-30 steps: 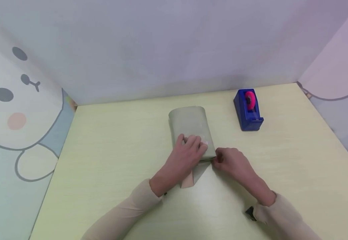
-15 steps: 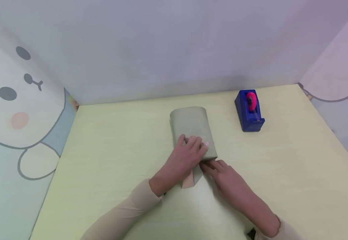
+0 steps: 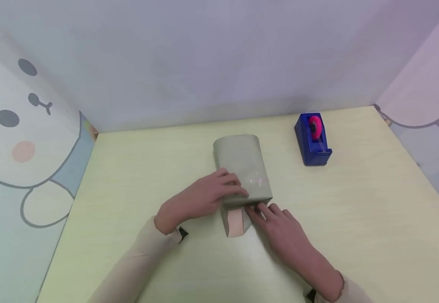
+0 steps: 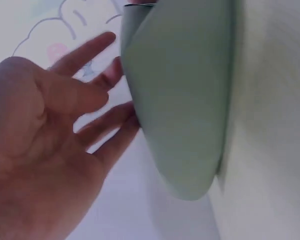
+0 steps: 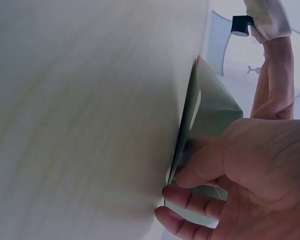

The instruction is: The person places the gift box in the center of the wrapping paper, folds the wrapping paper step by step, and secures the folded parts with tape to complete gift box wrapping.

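A parcel wrapped in grey-green paper (image 3: 240, 162) lies on the table, its near end carrying a tapered folded flap with a pale strip (image 3: 236, 223). My left hand (image 3: 204, 195) rests at the parcel's left near edge, fingers loosely extended over its top. In the left wrist view the fingers of that hand (image 4: 65, 115) touch the wrapped side (image 4: 177, 100) without curling round it. At the near end, my right hand (image 3: 284, 231) reaches fingertips to the flap's right side, under the parcel's edge. The right wrist view has this hand (image 5: 230, 180) pressing at the folded paper (image 5: 215, 110).
A blue tape dispenser (image 3: 314, 145) with a pink roll stands to the right, behind the right hand. The pale wooden table (image 3: 140, 168) ends at a grey-white back wall (image 3: 219, 63). Printed cartoon panels (image 3: 26, 139) flank both sides.
My right hand has moved from the parcel's right near corner leftward to the flap, which now looks narrower. My left hand has slid left off the top's middle, uncovering the shiny spot and pale strip.
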Demonstrator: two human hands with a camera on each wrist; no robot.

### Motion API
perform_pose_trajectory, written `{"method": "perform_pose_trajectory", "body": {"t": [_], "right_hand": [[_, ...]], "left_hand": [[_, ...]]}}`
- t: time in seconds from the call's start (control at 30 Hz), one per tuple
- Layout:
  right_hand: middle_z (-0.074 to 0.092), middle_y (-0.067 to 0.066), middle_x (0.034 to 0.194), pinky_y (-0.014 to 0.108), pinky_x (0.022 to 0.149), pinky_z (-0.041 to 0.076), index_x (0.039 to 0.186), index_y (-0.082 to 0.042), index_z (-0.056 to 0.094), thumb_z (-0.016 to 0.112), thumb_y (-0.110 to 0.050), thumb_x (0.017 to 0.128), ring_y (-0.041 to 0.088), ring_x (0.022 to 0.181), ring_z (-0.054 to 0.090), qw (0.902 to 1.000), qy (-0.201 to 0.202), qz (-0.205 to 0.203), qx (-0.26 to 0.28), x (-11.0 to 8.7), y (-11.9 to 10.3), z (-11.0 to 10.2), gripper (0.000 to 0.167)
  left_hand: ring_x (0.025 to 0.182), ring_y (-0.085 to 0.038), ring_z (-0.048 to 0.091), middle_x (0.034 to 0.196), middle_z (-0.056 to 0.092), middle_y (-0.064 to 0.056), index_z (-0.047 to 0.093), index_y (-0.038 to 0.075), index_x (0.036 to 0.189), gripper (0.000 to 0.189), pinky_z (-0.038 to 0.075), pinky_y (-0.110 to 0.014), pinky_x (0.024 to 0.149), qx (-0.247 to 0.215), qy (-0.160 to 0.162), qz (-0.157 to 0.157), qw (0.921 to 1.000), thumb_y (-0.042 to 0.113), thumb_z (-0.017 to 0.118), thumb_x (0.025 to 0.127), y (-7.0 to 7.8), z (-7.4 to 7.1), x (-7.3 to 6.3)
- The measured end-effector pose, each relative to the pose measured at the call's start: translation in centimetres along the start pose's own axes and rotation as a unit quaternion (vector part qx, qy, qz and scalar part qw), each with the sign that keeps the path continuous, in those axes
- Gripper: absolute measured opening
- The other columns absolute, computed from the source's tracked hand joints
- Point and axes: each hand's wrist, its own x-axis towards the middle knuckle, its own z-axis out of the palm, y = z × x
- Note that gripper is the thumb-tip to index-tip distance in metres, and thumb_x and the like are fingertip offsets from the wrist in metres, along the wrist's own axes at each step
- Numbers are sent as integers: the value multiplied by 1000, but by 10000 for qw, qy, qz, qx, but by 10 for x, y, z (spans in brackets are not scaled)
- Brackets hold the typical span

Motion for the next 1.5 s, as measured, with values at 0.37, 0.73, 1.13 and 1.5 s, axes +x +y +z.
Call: {"method": "perform_pose_trajectory", "body": {"t": [0.37,0.73,1.13,1.5], "right_hand": [[57,-1,120,24,57,34,142,-23,66,77,2,81,18,85,47,10000,-14,-9,-29,0,1,-2,67],[59,-1,117,24,57,37,140,-22,67,77,2,78,19,88,50,9999,105,34,11,3,-3,-4,67],[41,-16,57,20,48,30,67,-25,54,76,-32,94,1,51,37,9420,226,1707,2881,29,-66,-6,35],[48,-13,55,19,46,30,69,-20,63,74,-18,94,1,50,36,9226,280,2013,3278,41,-57,3,27]], "left_hand": [[143,-36,49,145,52,-8,62,39,137,70,46,-43,116,2138,-109,955,9721,1,77,80,0,14,-15],[121,-29,53,135,51,-5,62,45,122,35,45,-36,94,3697,-72,1393,9186,24,72,97,-7,24,-1],[110,-24,46,126,50,-4,61,41,104,35,41,-32,91,3608,-29,1398,9221,8,68,93,-6,21,3],[110,-22,46,123,53,-4,64,40,101,34,42,-34,98,3474,-49,1326,9283,7,68,94,-2,22,8]]}}
